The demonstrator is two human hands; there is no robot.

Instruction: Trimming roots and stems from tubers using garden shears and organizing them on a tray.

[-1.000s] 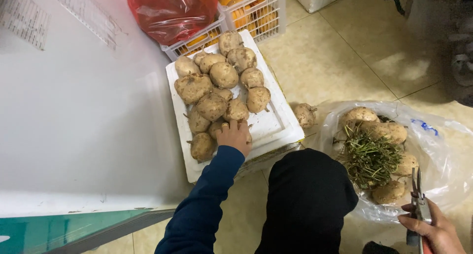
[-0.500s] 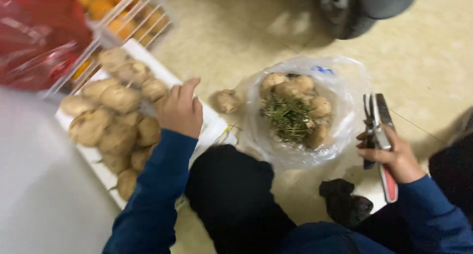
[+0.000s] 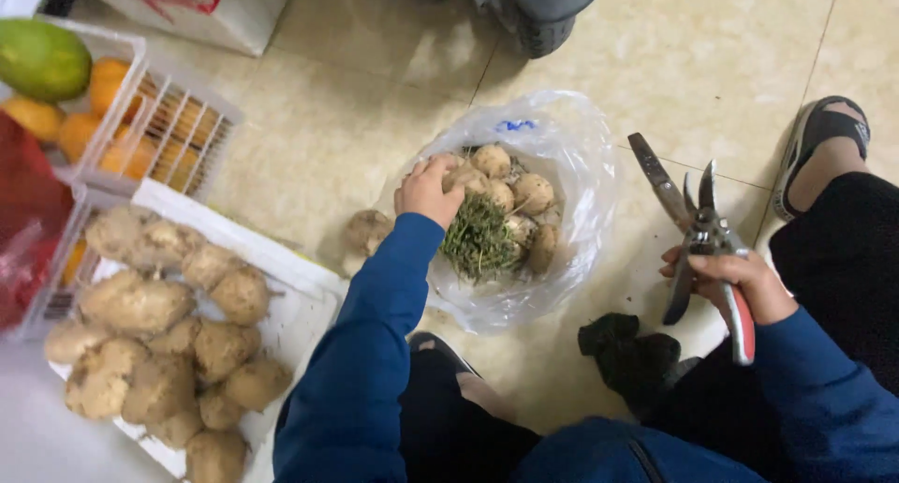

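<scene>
My left hand [image 3: 426,192] reaches into a clear plastic bag [image 3: 571,164] on the floor and closes on a brown root tuber [image 3: 462,176] at the top of the pile; several more tubers [image 3: 532,194] and a tuft of green stems [image 3: 479,242] lie in the bag. My right hand [image 3: 729,279] holds pruning shears [image 3: 698,228] with a red handle, blades apart and pointing up, to the right of the bag. A white foam tray [image 3: 290,286] at the lower left carries a heap of trimmed tubers [image 3: 169,324].
One loose tuber [image 3: 365,230] lies on the tiled floor between tray and bag. A white wire basket [image 3: 178,118] with oranges stands at the upper left beside a red bag [image 3: 28,211]. A dark cloth [image 3: 623,347] lies by my knee. A sandalled foot [image 3: 824,141] is at right.
My left hand left the tray of tubers and moved right into the plastic bag. The view swung right and down; my right hand still holds the shears.
</scene>
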